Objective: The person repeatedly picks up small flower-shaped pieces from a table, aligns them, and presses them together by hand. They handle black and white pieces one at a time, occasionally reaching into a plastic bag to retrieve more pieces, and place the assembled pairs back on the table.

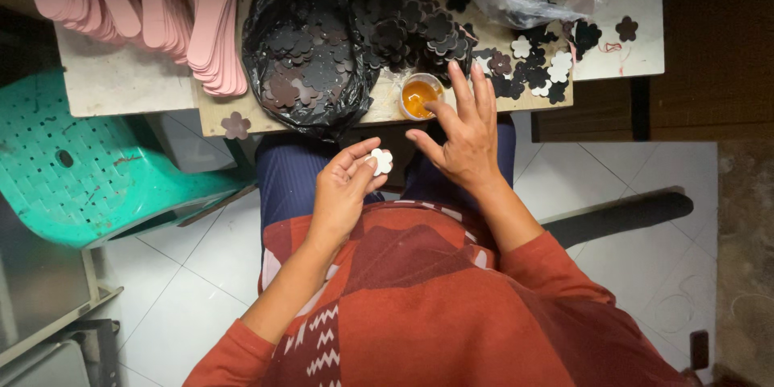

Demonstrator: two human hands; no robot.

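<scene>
Two hands work over the lap: the left hand (pixel 345 185) pinches a white flower cutout (pixel 380 161) between thumb and fingers, face up for coating; the right hand (pixel 463 133), fingers spread and empty, forefinger dipping toward the small cup of orange glue (pixel 419 97) at the table edge (pixel 121 85), beside the black bag of dark cutouts (pixel 310 48).

The person wears a long-sleeved top in rust orange-red, with broad patches of darker maroon across the chest. Near the lower front runs a white zigzag pattern in short stacked rows, and thin pale stripes edge the hem on both sides. The sleeves are plain rust and reach to the forearms, leaving the left hand (pixel 343 185) and right hand (pixel 463 133) bare, without rings or bands. Below the top, dark blue ribbed trousers cover both legs
</scene>
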